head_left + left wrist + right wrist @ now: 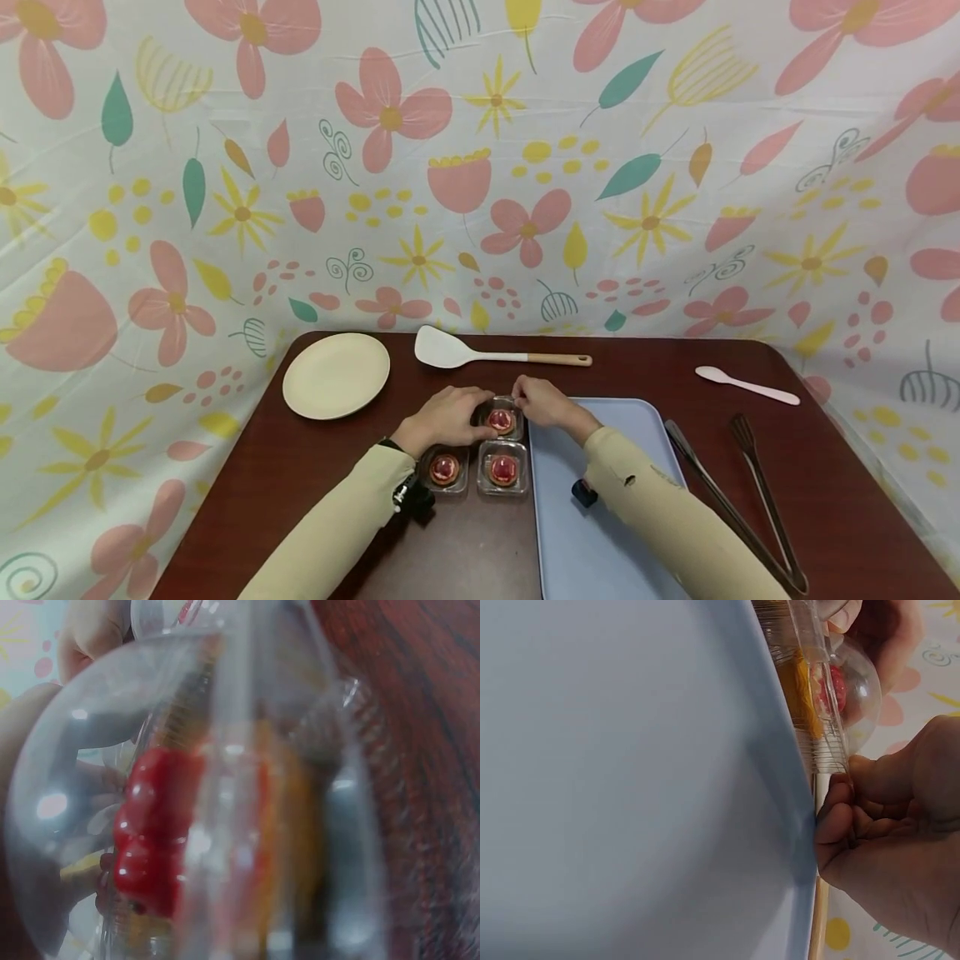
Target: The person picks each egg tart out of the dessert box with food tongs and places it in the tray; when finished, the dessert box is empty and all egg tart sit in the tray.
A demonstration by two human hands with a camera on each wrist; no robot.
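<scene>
A small clear plastic box [514,435] with a domed lid holds a red-topped tart [501,421], beside the blue tray. My left hand [448,417] grips this box from the left, thumb on its near side and fingers at its far side. At its far right corner my right hand [551,408] pinches the rim [846,761] between thumb and curled fingers. Two more boxes with like tarts, a front right box [503,469] and a front left box [445,471], stand just nearer; the latter fills the left wrist view, blurred.
The blue tray [577,542] lies under my right forearm. A cream plate [337,375] is at the back left, a white spatula [480,356] behind the boxes. Metal tongs [772,508] and a pale pink spoon [746,385] lie on the right. A flowered cloth [480,167] hangs behind the table.
</scene>
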